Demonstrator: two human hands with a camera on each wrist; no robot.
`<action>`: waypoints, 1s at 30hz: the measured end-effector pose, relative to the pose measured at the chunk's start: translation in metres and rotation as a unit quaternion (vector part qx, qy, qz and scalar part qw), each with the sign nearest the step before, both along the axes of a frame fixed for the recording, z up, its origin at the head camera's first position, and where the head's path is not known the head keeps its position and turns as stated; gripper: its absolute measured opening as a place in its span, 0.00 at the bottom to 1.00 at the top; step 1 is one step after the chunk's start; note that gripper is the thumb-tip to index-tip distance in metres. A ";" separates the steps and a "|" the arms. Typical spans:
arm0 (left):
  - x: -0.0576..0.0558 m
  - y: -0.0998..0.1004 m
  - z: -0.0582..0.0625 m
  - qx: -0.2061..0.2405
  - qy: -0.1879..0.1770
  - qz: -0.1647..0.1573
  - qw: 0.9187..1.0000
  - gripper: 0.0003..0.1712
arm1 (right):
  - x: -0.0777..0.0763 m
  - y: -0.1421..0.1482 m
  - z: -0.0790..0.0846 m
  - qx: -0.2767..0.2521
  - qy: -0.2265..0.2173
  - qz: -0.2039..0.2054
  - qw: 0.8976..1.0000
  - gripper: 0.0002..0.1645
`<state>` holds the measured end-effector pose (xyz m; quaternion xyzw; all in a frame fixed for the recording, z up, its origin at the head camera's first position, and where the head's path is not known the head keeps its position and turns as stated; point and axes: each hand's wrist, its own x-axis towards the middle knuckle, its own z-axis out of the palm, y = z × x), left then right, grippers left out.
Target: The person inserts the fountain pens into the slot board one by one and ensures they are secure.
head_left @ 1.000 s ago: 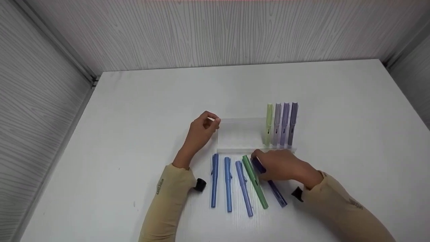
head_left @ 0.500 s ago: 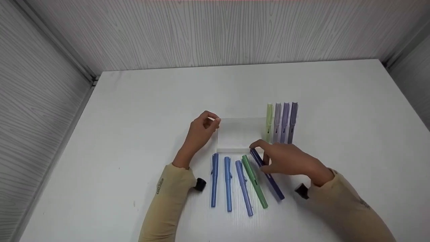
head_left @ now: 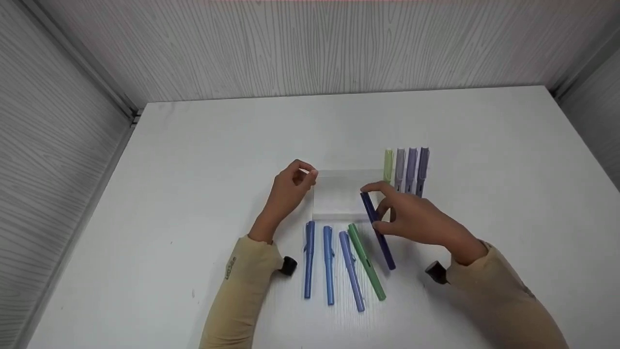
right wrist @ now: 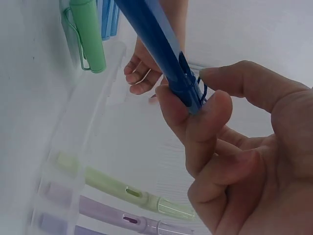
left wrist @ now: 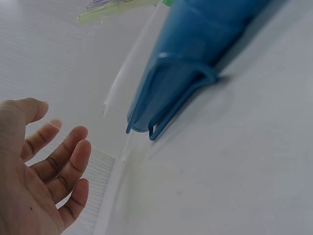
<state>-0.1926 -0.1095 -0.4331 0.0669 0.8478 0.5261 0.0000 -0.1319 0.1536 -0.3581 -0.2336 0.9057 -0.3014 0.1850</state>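
A dark blue pen is held up by my right hand, pinched between thumb and fingers near its clip end, as the right wrist view shows. It tilts in front of a clear stand. Upright in the stand's right part are a light green pen, a grey-lilac pen, a lilac pen and a dark purple pen; my right hand hides their lower ends. My left hand is at the stand's left edge, fingers loosely bent, thumb and fingers apart in the left wrist view.
On the table in front of the stand lie a dark blue pen, a lighter blue pen, a periwinkle pen and a green pen. Behind the white table rises a wood-grain panel.
My right hand has lifted the dark blue pen off the table and carried it away from the front edge, toward the stand. My left hand stays in place.
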 end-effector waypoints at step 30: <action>0.000 0.001 0.000 -0.003 0.001 0.003 1.000 0.13 | -0.011 0.001 0.001 -0.114 0.170 -0.109 0.973 0.38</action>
